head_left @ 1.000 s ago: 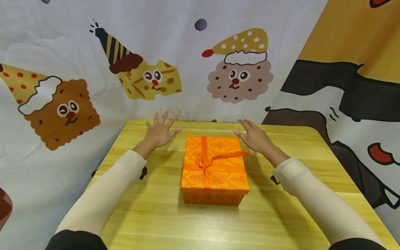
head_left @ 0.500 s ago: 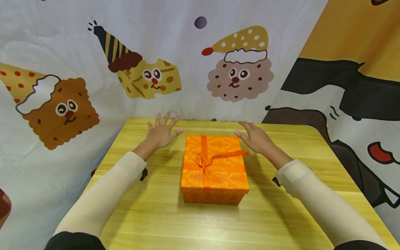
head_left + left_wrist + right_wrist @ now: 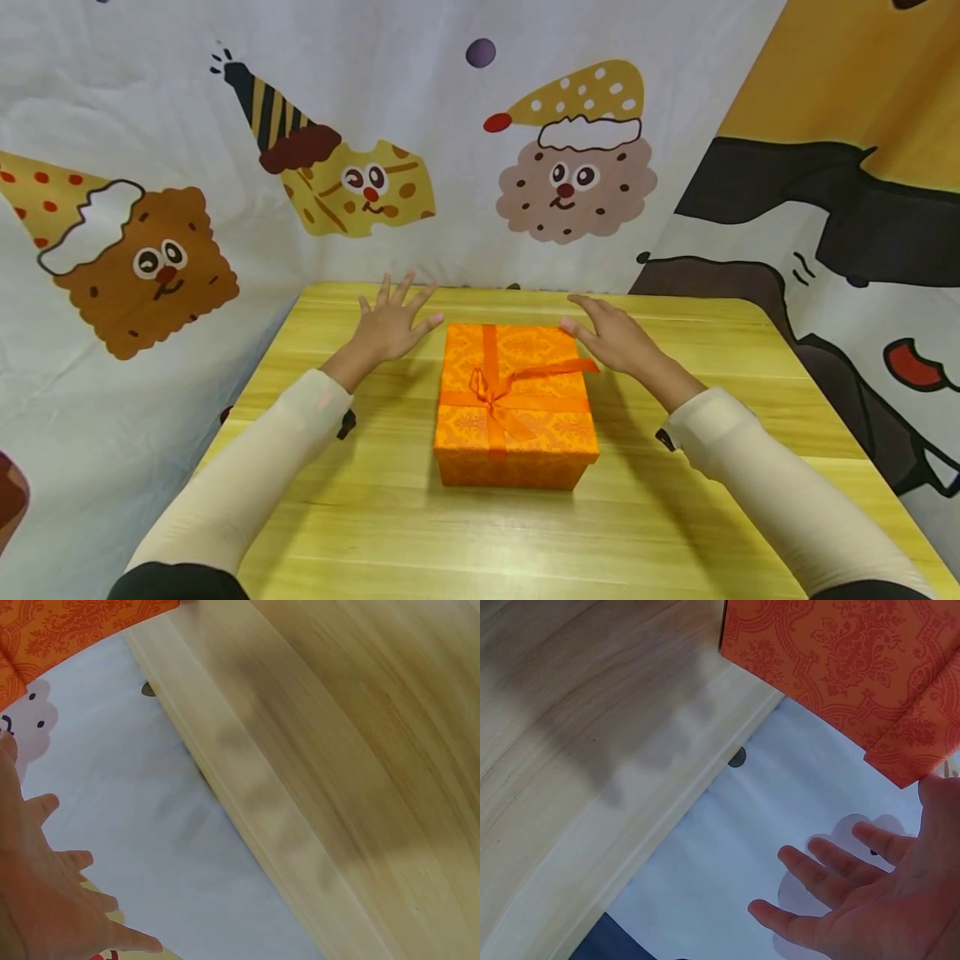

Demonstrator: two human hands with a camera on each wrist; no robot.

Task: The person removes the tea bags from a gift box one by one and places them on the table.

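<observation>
An orange patterned gift box (image 3: 465, 433), lidded and tied with an orange ribbon (image 3: 543, 406) in a bow, stands on the wooden table. To its left, my left hand (image 3: 385, 327) hovers with spread fingers, apart from the box. My right hand (image 3: 617, 336) is at the box's far right corner, fingers extended and thumb close to the lid; whether the thumb touches it I cannot tell. In the right wrist view, the box's side and lid edge (image 3: 911, 750) show just above the right hand (image 3: 870, 900). The left wrist view has the left hand (image 3: 45, 892) below a corner of the box (image 3: 75, 630).
The yellow wooden table (image 3: 495, 542) reaches back to a white cloth backdrop (image 3: 457, 208) printed with cartoon biscuits and cheese. Dark wrist camera mounts (image 3: 347, 423) sit under both cream sleeves.
Both hands have shifted slightly inward toward the box, the right thumb coming to the lid's far corner. The box has not moved on the table.
</observation>
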